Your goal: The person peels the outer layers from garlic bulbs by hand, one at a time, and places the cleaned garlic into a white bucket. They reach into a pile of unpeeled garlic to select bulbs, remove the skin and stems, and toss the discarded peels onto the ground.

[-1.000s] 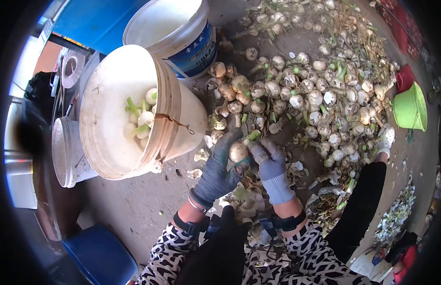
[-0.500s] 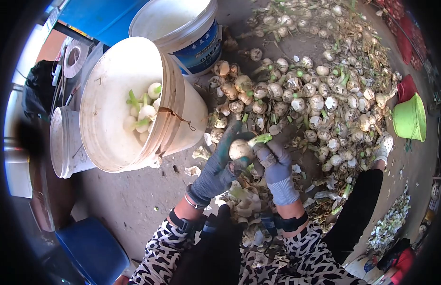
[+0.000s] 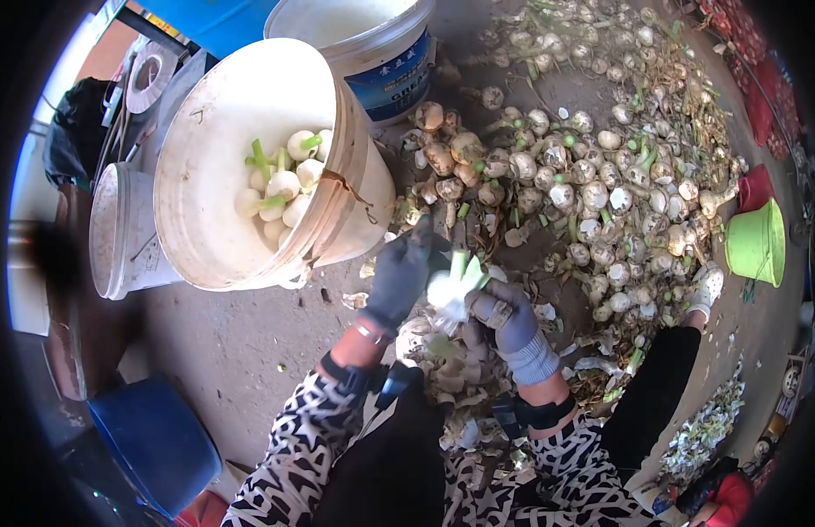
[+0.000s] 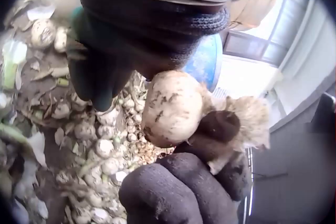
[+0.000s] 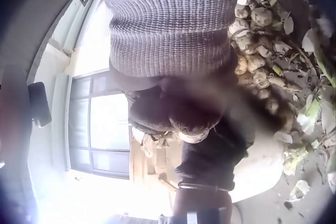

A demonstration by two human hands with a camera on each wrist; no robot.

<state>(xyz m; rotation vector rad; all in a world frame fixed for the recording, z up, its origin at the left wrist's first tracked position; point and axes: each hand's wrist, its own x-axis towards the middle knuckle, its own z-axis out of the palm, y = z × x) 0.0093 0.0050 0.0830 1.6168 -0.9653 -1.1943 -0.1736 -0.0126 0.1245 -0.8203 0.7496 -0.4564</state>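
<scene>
A garlic bulb (image 3: pixel 446 292) with a green stem is between my gloved hands. White skin spreads from it, blurred, in the head view. My right hand (image 3: pixel 506 318), in a grey glove, grips the bulb by its skin and stem end. Curled fingers (image 4: pixel 157 192) of that glove and the brown-flecked bulb (image 4: pixel 173 109) fill the left wrist view. My left hand (image 3: pixel 398 277), in a dark glove, is close beside the bulb with its fingers extended. In the right wrist view, the right hand's knuckles hide most of the bulb.
A tilted white bucket (image 3: pixel 181 167) holds several peeled bulbs (image 3: pixel 284 184) at the left. Behind it is another white bucket with a blue label (image 3: pixel 394 83). Heaped garlic bulbs (image 3: pixel 601 198) cover the floor to the right, near a lime-green tub (image 3: pixel 754 241). Peelings (image 3: pixel 464 373) lie below the hands.
The bulb, earlier cradled in the left hand, now shows bright white with its skin and green leaf spread. My left hand has drawn slightly left of it. The head view has shifted.
</scene>
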